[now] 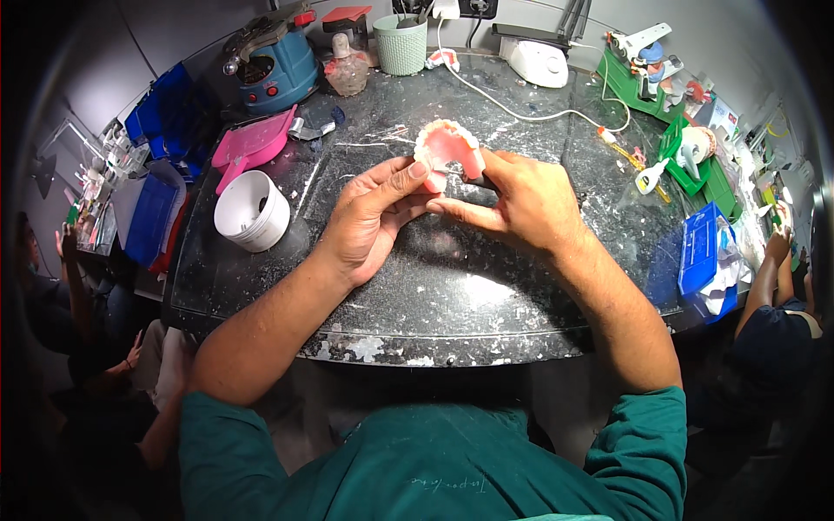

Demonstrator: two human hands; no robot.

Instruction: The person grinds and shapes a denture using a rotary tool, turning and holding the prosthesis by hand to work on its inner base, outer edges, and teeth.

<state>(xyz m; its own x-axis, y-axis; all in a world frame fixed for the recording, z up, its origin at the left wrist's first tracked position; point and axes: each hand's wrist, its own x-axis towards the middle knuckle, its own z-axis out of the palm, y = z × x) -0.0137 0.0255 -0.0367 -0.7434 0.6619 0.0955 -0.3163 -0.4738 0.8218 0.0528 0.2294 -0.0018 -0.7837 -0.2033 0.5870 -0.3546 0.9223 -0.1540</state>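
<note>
A pink denture [448, 139], horseshoe-shaped with pale teeth along its rim, is held up over the middle of the bench. My left hand [369, 208] grips its left end between thumb and fingers. My right hand [534, 200] is closed at the denture's right end, its thumb pointing toward the left fingers. A short dark piece [478, 181] shows under the right fingers. Most of it is hidden, so its kind cannot be told.
A white tub [252, 211] and pink dustpan [261, 139] stand left on the dusty black bench [417, 300]. Behind are a blue machine [280, 74], plaster model [347, 68], green pot [401, 45] and white corded unit [534, 62]. Green trays [638, 87] and a blue box [702, 247] line the right.
</note>
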